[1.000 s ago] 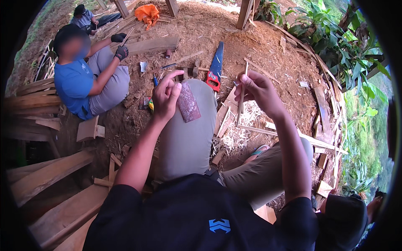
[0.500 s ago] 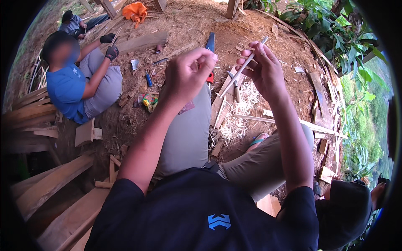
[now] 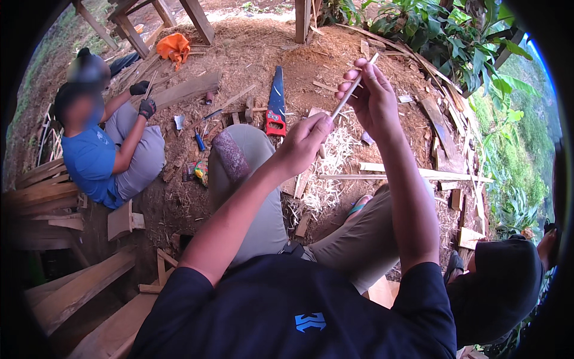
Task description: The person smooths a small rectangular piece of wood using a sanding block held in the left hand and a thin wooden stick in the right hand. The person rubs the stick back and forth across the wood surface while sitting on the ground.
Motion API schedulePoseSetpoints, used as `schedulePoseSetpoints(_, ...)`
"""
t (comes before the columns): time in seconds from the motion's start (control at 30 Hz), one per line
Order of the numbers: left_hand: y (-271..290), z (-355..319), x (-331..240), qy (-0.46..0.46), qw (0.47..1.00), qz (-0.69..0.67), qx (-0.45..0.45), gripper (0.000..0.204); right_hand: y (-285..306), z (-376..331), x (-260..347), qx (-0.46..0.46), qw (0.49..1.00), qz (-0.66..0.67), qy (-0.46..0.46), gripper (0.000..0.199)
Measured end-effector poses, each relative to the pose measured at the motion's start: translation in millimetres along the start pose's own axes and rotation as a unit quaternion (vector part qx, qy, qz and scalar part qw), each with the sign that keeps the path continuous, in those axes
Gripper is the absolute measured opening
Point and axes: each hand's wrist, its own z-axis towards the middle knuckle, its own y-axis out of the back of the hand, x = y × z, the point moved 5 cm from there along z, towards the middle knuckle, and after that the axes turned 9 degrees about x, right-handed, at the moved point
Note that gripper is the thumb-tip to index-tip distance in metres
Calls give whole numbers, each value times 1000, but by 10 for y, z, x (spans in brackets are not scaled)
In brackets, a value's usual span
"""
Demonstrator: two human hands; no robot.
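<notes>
A thin pale wooden stick [image 3: 345, 102] slants up to the right in front of me, held between both hands. My left hand [image 3: 304, 142] is closed round its lower end, thumb along it. Near its upper end, my right hand [image 3: 375, 96] pinches it between thumb and fingers, the other fingers curled loosely. A mottled reddish-brown, rough-looking piece [image 3: 230, 154] lies over my left knee. Below my hands, pale wood shavings [image 3: 332, 188] cover the ground; a knife handle [image 3: 323, 151] shows just under my left hand, the rest hidden.
A handsaw [image 3: 276, 105] with a red handle lies ahead on the dirt. At left sits a gloved person in a blue shirt [image 3: 95, 158], holding a stick. A blue-handled tool [image 3: 200, 142] and planks [image 3: 442, 128] lie about. Another person in dark clothing [image 3: 496, 290] is at lower right.
My left hand has come right and down onto the stick's lower end; it was apart from it before. The right hand keeps its hold. The view has shifted, showing more of the handsaw.
</notes>
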Motion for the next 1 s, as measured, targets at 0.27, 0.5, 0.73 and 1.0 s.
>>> schedulePoseSetpoints(0.27,-157,32,220,16,999,-37,-7,37,-188,0,-19,66,991,-46,-105,42)
schedulePoseSetpoints(0.5,-88,-18,97,15,999,-3,-34,43,-300,-32,-198,102,980,-76,-153,36)
schedulePoseSetpoints(0.73,-5,-136,69,30,995,55,-74,32,-191,-11,-170,58,975,-145,-156,28)
schedulePoseSetpoints(1.0,699,-329,-482,4,985,129,-113,24,-131,-29,-154,42,972,-176,-148,31)
